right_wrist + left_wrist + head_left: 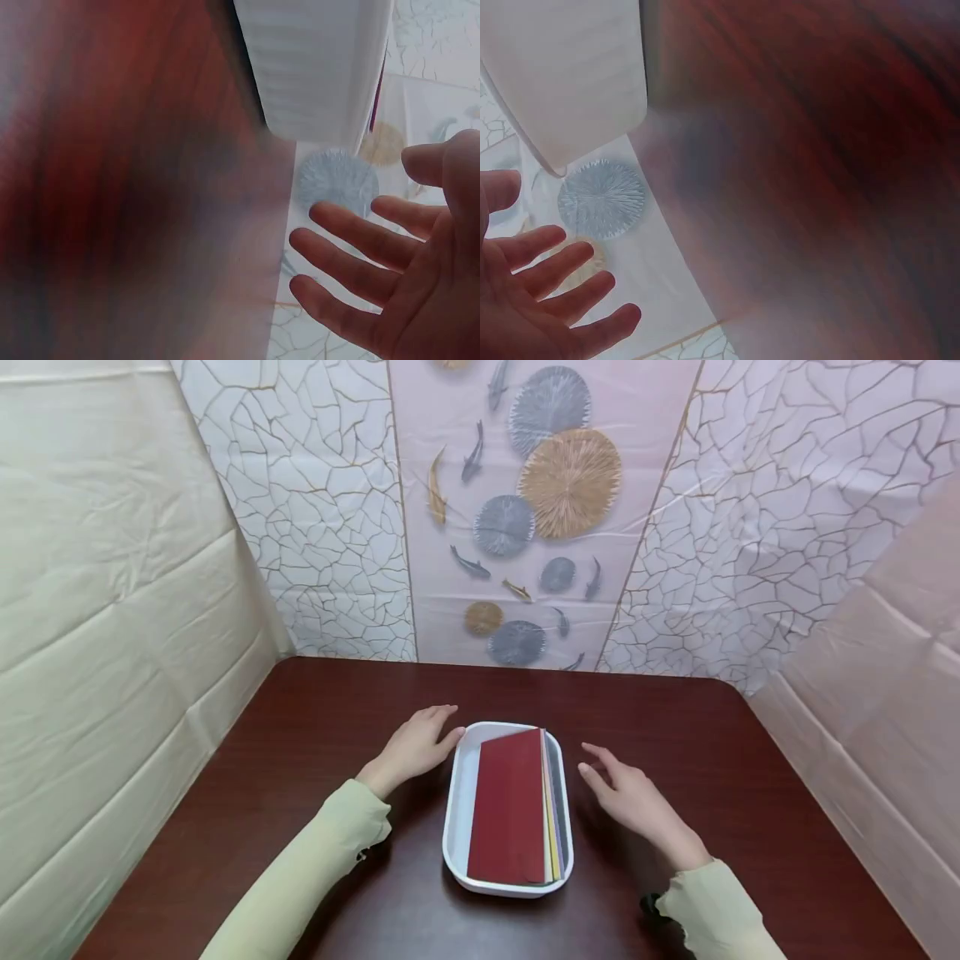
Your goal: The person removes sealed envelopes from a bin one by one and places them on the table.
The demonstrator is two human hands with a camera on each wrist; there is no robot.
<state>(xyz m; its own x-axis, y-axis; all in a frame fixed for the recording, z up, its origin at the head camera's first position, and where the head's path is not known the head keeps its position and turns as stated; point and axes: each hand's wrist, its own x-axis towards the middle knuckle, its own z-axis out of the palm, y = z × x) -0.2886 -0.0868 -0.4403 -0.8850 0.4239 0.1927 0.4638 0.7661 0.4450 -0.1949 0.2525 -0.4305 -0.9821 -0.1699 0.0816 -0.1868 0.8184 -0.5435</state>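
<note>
A white basin-like tray [457, 810] with rounded corners stands on the table. In it leans a dark red sheet or folder [507, 810], tilted to the left, with several thin sheets [556, 827] in white, yellow, purple and grey behind its right edge. My left hand [414, 743] is at the tray's far left corner, its thumb tip right at the rim in the head view. To the right of the tray, a little apart from it, hovers my right hand [633, 797]. Both hands hold nothing; their fingers are spread and relaxed in the left and right wrist views.
The dark reddish-brown table [345, 718] reaches back to a patterned cloth [517, 552] with round leaf and fish prints. Pale cloth walls [120, 635] line both sides. A black band [652, 906] shows at the right wrist.
</note>
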